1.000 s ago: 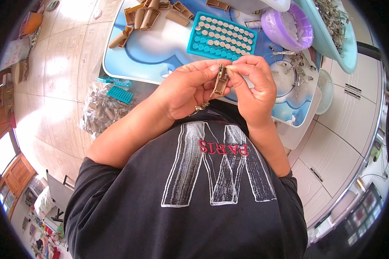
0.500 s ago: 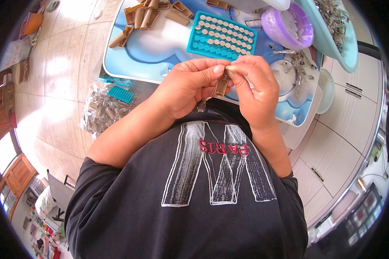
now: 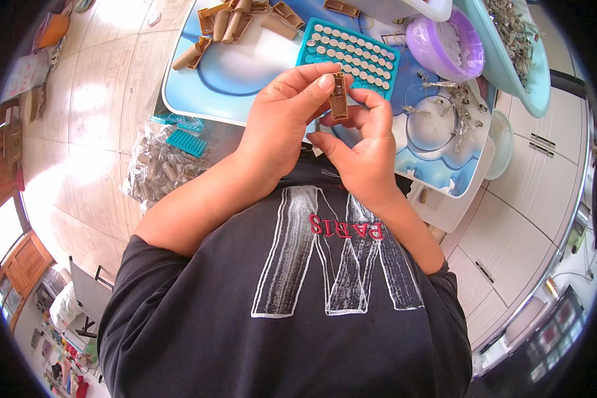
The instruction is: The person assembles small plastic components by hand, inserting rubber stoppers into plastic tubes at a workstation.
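My left hand (image 3: 288, 109) pinches a small, narrow brown plastic casing (image 3: 339, 106) by its upper end, between thumb and fingers. The casing's open side faces me and shows a hollow inside with small parts near the top. My right hand (image 3: 365, 136) is curled beside its lower end, with the fingers close behind the casing and the thumb lower down. Something thin and whitish (image 3: 317, 151) shows below the right thumb; what it is, I cannot make out. Behind the hands lies a turquoise tray (image 3: 305, 58) holding rows of small round whitish discs (image 3: 358, 50).
Brown casings (image 3: 232, 23) lie at the back left of the blue-and-white table (image 3: 225, 73). A purple basin (image 3: 467, 63), a light-blue basin (image 3: 540, 86) and loose wired parts (image 3: 467, 109) are on the right. A clear plastic bag of brown pieces (image 3: 169, 169) sits at left.
The casing and my left hand have moved up and slightly left. My right hand has left the casing's top and dropped lower, its thumb now apart from the casing.
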Action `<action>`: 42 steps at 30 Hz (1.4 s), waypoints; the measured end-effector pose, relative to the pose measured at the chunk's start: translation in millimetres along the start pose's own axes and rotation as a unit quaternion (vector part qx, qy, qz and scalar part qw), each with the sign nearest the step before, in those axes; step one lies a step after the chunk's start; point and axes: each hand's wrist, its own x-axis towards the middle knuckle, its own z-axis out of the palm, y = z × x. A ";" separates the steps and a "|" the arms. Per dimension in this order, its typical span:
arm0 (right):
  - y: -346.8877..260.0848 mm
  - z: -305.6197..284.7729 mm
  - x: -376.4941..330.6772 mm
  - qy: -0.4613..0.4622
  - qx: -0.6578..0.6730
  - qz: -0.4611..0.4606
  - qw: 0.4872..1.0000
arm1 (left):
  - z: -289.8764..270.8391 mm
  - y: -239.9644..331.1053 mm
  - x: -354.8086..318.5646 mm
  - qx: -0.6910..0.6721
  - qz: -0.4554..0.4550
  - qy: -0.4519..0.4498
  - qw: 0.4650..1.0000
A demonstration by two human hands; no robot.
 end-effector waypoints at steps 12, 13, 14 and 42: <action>-8.4 -13.2 -4.0 -0.006 -0.038 -0.012 0.999 | -4.7 0.8 1.9 -0.057 -0.034 0.022 0.998; -6.7 -13.6 -4.1 -0.017 -0.061 -0.025 0.998 | -4.1 1.3 1.7 -0.057 -0.034 0.022 0.998; -6.0 -14.6 -3.6 -0.016 -0.061 -0.025 0.998 | -3.2 2.4 1.2 -0.048 -0.038 0.024 0.998; -8.8 -19.6 26.6 0.017 -0.254 -0.134 0.958 | -17.0 1.4 -3.7 -0.015 -0.110 -0.028 0.993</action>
